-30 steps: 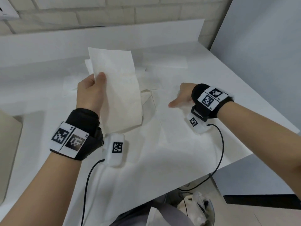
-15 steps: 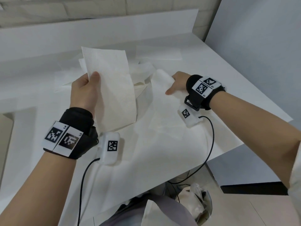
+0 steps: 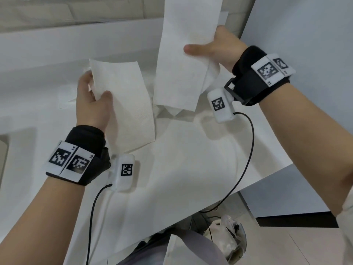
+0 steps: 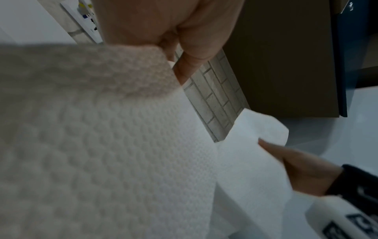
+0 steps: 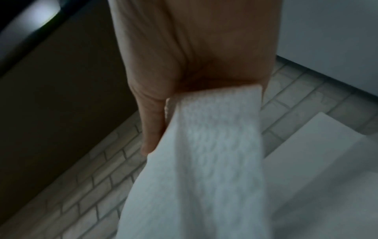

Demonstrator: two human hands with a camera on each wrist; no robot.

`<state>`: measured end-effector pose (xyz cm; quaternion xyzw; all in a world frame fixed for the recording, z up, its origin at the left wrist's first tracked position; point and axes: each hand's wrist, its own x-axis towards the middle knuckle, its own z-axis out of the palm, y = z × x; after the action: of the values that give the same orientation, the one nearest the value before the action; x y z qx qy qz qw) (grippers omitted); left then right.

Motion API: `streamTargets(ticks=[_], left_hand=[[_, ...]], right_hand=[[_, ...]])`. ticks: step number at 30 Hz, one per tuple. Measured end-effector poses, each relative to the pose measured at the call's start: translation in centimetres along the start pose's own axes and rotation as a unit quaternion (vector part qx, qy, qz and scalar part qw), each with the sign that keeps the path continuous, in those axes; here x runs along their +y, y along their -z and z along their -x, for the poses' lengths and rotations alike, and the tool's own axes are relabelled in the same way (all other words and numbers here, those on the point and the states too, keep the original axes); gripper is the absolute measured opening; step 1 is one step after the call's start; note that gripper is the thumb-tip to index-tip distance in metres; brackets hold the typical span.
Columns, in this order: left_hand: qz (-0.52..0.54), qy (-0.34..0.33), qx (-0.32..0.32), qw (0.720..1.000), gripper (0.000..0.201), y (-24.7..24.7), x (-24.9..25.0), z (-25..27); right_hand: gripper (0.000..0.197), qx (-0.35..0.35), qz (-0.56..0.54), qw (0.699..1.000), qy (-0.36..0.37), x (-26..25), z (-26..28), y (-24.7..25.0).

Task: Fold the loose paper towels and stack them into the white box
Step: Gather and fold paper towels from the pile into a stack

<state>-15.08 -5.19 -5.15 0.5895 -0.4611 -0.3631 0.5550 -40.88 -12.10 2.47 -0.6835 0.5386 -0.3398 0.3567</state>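
Note:
My left hand (image 3: 91,100) pinches a folded white paper towel (image 3: 124,104) by its left edge and holds it above the table; its embossed surface (image 4: 102,153) fills the left wrist view. Higher and to the right, my right hand (image 3: 212,48) grips a second, longer paper towel (image 3: 183,54) between thumb and fingers, and it hangs down in the air. The same towel (image 5: 204,161) drapes from the palm (image 5: 194,48) in the right wrist view. More loose towels (image 3: 172,113) lie crumpled on the table beneath. No white box can be made out.
The white table (image 3: 191,169) ends in an edge at the lower right, with a grey panel (image 3: 305,35) beyond. A brick wall (image 3: 57,12) and a white ledge (image 3: 76,41) stand behind. A beige object (image 3: 2,150) sits at the far left. Cables hang from both wrists.
My right hand took hold of a towel on the table and lifted it high into the air. My left hand kept its folded towel, shifting slightly.

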Motion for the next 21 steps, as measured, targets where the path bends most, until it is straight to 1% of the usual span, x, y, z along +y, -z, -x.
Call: streamTargets(ticks=[2, 4, 6, 8, 9, 11, 12, 13, 14, 16, 18, 20, 21], left_hand=[[0.006, -0.033, -0.005, 0.999, 0.067, 0.1, 0.2, 0.2], [-0.030, -0.058, -0.004, 0.998, 0.072, 0.4, 0.4, 0.3], [-0.070, -0.056, -0.008, 0.996, 0.063, 0.3, 0.8, 0.0], [-0.083, -0.047, -0.014, 0.995, 0.054, -0.2, 1.3, -0.5], [-0.083, -0.042, -0.024, 0.995, 0.051, -0.5, 1.4, -0.6], [-0.082, -0.038, -0.043, 0.995, 0.046, -0.8, 1.9, -0.7], [-0.079, -0.037, -0.056, 0.995, 0.044, -0.9, 2.1, -0.8], [-0.068, -0.039, -0.075, 0.994, 0.042, -1.1, 2.3, -0.8], [-0.053, -0.039, -0.097, 0.993, 0.037, -1.3, 2.7, -0.7], [-0.028, -0.037, -0.141, 0.989, 0.027, -1.6, 3.4, -0.2], [-0.033, -0.028, -0.171, 0.984, 0.027, -2.2, 3.9, 0.5], [-0.045, -0.019, -0.173, 0.984, 0.034, -2.7, 3.9, 0.8], [-0.038, -0.022, -0.170, 0.984, 0.032, -3.0, 3.9, 1.0]], right_hand=[[0.044, -0.030, -0.003, 0.999, 0.035, -1.3, 0.4, 0.1], [0.035, -0.067, -0.016, 0.995, 0.065, -2.4, 0.8, 0.1], [0.028, -0.094, -0.029, 0.991, 0.086, -3.2, 1.1, 0.0], [0.024, -0.114, -0.042, 0.987, 0.102, -3.9, 1.2, -0.4], [0.024, -0.128, -0.056, 0.984, 0.109, -4.2, 1.2, -0.7], [0.032, -0.153, -0.096, 0.977, 0.116, -4.6, 1.1, -1.3], [0.033, -0.160, -0.113, 0.974, 0.115, -4.6, 1.0, -1.6], [0.031, -0.167, -0.126, 0.971, 0.113, -4.6, 0.8, -2.0], [0.027, -0.172, -0.134, 0.970, 0.107, -4.5, 0.5, -2.4], [0.025, -0.173, -0.148, 0.969, 0.091, -4.3, 0.2, -3.1], [0.026, -0.171, -0.156, 0.969, 0.082, -4.1, 0.0, -3.8], [0.026, -0.171, -0.157, 0.970, 0.071, -3.8, -0.1, -4.5], [0.025, -0.168, -0.155, 0.971, 0.066, -3.7, -0.1, -4.8]])
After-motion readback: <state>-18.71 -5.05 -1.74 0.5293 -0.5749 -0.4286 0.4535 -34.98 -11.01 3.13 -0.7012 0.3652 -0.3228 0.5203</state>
